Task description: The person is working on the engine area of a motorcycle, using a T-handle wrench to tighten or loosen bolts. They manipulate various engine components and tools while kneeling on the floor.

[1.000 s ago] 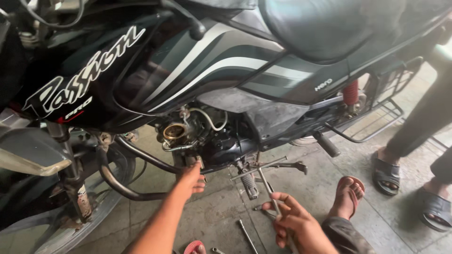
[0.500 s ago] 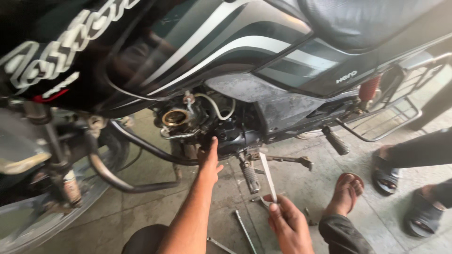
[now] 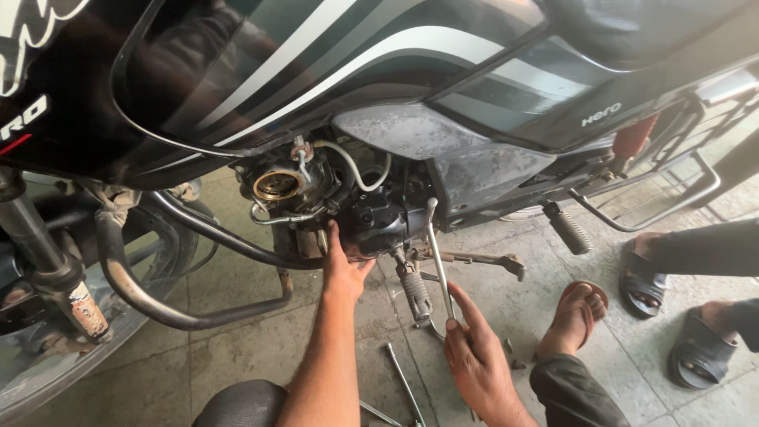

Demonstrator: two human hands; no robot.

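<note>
A black motorcycle with grey and white stripes fills the upper view; its engine point(image 3: 371, 217) is exposed, with a brass-coloured round port point(image 3: 276, 187) at the front. My left hand point(image 3: 341, 269) presses flat against the underside of the engine, fingers pointing up. My right hand point(image 3: 474, 356) holds a long thin metal wrench point(image 3: 439, 261) by its lower end. The wrench's top end reaches up to the engine case, just right of my left hand.
A curved crash guard bar point(image 3: 150, 300) and the front fork point(image 3: 47, 269) stand at left. A footpeg point(image 3: 414, 294) and side stand point(image 3: 482, 259) hang below the engine. Loose metal tools point(image 3: 403, 383) lie on the tiled floor. My sandalled foot point(image 3: 573, 316) and another person's feet point(image 3: 672, 308) are at right.
My right hand picked the wrench up off the floor and raised its tip to the engine. My left hand moved up under the engine. The view has come closer.
</note>
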